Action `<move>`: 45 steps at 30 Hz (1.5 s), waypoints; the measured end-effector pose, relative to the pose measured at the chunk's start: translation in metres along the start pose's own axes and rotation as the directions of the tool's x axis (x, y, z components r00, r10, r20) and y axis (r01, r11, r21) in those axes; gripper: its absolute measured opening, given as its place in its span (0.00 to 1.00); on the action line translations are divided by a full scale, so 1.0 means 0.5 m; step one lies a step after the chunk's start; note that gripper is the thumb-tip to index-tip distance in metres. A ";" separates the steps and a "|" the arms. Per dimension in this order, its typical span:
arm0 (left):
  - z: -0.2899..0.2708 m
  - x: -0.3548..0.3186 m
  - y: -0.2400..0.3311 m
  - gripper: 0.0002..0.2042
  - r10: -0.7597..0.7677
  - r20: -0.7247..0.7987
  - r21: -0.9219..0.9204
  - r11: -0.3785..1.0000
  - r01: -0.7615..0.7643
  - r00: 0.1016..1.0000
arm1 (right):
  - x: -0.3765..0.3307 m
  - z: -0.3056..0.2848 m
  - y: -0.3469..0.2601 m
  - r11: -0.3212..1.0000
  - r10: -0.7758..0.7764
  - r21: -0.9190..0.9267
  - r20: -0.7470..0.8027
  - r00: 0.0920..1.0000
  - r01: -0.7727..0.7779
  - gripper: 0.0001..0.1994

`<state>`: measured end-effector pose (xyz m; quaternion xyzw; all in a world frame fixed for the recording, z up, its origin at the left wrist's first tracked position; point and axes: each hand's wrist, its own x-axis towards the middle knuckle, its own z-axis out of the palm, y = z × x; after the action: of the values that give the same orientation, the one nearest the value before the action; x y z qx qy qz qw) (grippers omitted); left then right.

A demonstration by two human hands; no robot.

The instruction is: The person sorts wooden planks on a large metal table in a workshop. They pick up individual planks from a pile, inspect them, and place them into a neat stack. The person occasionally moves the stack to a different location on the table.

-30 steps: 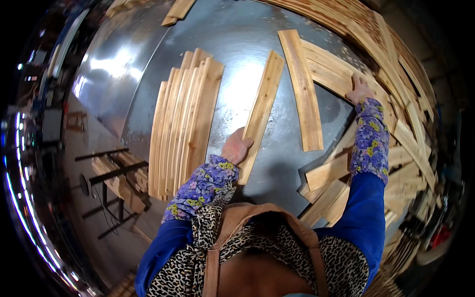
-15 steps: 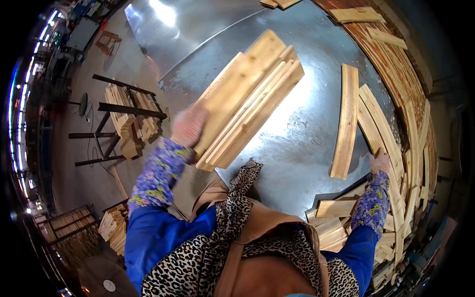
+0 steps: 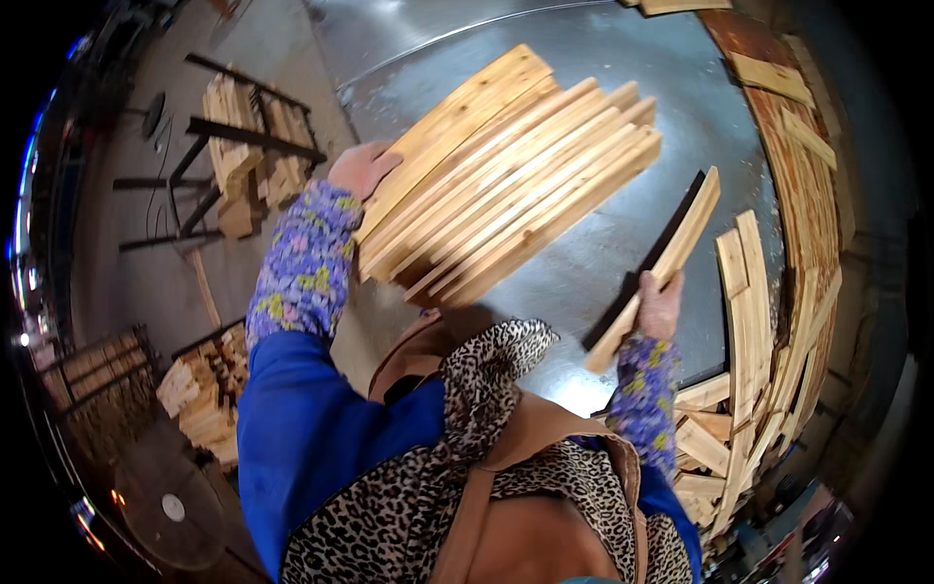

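My left hand is closed on the near left end of a stack of pale wooden slats, its thumb on top of the outermost one. The slats lean side by side, slightly fanned, over the left part of the shiny metal table; whether they touch it I cannot tell. My right hand grips a single curved wooden slat near its lower end, held with a narrow edge up. A dark strip runs along its left side. Both forearms wear flowered purple sleeve covers.
More curved slats lie in a loose pile along the metal table's right side, beside a worn brown board. On the floor at left, a dark metal rack holds wooden pieces. A round fan-like thing stands lower left.
My right hand has come left from the right-hand pile and now holds a slat upright on edge. The stack in my left hand has spread wider and turned to show more edges.
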<state>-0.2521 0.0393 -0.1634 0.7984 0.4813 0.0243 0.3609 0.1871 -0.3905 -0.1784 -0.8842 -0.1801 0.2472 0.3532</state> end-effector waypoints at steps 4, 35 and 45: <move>0.023 0.044 -0.020 0.29 -0.037 0.250 -0.307 0.945 0.116 0.967 | -0.156 0.242 -0.110 0.973 -0.136 0.222 0.346 0.928 0.059 0.49; 0.249 -0.077 0.109 0.37 -0.005 0.566 -0.802 0.225 0.553 0.824 | -0.055 0.247 -0.326 0.901 -0.122 -0.427 -0.088 0.989 0.073 0.53; 0.150 -0.030 0.142 0.34 0.086 0.287 -0.048 0.996 -0.076 0.954 | -0.059 0.253 -0.321 0.918 -0.127 -0.388 -0.099 0.987 0.080 0.53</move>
<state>-0.1779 -0.0334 -0.1717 0.8057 0.3897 -0.0690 0.4407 0.0687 -0.2274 -0.1342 -0.9387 -0.2494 0.1335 0.1969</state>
